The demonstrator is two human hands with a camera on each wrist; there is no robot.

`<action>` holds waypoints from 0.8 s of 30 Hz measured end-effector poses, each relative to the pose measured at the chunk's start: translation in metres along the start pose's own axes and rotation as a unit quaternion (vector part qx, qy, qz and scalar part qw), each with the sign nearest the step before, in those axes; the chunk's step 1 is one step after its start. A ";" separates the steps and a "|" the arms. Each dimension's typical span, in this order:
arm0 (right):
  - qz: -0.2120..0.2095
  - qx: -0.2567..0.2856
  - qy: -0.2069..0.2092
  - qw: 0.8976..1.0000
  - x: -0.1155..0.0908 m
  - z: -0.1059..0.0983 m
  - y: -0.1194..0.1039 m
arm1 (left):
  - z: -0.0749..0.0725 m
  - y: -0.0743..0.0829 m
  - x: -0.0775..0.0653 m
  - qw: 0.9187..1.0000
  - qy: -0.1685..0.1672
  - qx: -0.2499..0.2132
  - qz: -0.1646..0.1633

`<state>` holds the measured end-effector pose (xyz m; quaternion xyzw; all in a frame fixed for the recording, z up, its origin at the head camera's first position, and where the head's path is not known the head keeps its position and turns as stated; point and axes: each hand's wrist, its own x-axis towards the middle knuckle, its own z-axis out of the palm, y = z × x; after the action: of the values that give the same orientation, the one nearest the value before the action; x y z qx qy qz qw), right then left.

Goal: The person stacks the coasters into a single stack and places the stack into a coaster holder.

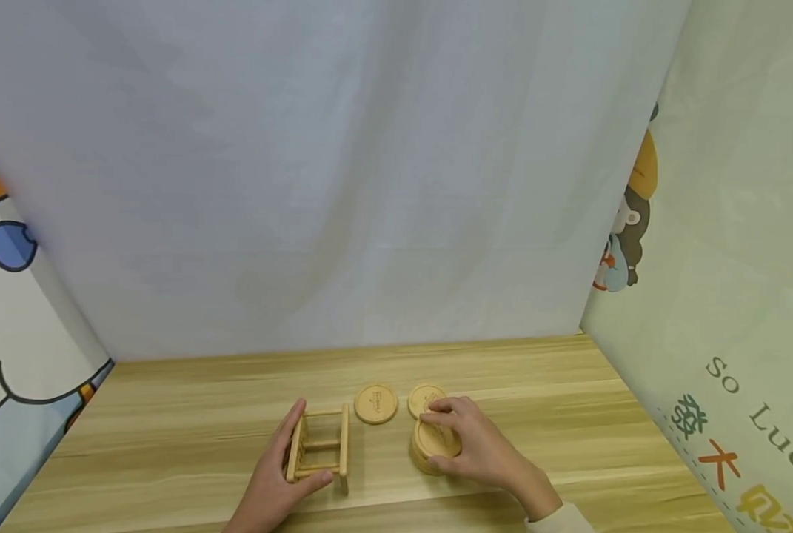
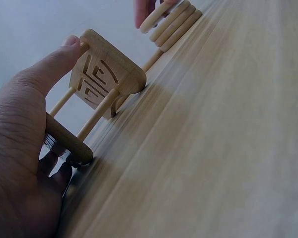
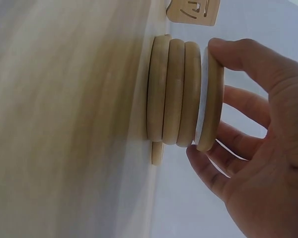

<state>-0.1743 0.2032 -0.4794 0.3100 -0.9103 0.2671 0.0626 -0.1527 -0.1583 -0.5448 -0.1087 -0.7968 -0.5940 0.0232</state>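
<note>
My left hand (image 1: 272,474) grips a small wooden coaster holder (image 1: 344,451) by its left side, the thumb along the near edge. Carved slots show in the holder's end panel (image 2: 102,74) in the left wrist view. To the right, my right hand (image 1: 479,448) pinches a round wooden coaster (image 3: 214,101) between thumb and fingers. A narrow gap parts that coaster from a stack of three more coasters (image 3: 191,94) just beneath it. The stack rests flat on the table.
Behind the hands, two single coasters lie flat: an engraved coaster (image 1: 376,404) near the holder and another coaster (image 1: 425,394) partly hidden by my right fingers. The wood-grain table (image 1: 203,414) meets a pale curtain (image 1: 369,222) at the back. Printed cloths hang at both sides.
</note>
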 end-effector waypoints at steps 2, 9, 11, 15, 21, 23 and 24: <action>0.001 0.001 -0.001 1.000 0.000 0.000 0.000 | 0.000 0.000 0.000 1.000 0.001 0.005 -0.001; 0.013 0.008 -0.006 1.000 -0.001 0.001 -0.001 | 0.000 -0.001 0.000 1.000 0.002 0.006 -0.005; 0.021 0.009 -0.007 1.000 0.000 0.002 0.001 | 0.000 -0.002 0.003 1.000 -0.002 -0.007 -0.005; 0.032 0.011 -0.006 0.999 0.001 0.001 0.003 | 0.001 -0.003 0.012 1.000 -0.011 -0.027 -0.003; 0.037 0.009 -0.001 0.999 0.005 -0.003 0.006 | 0.000 -0.002 0.024 1.000 -0.016 -0.009 0.005; 0.039 0.009 -0.002 0.999 0.007 -0.003 0.007 | 0.000 -0.001 0.028 1.000 -0.018 0.001 0.004; 0.041 0.008 -0.003 0.999 0.008 -0.003 0.008 | -0.001 -0.001 0.029 1.000 -0.019 0.006 0.003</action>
<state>-0.1854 0.2061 -0.4787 0.2734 -0.9202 0.2763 0.0466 -0.1815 -0.1549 -0.5408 -0.1224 -0.8001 -0.5872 0.0109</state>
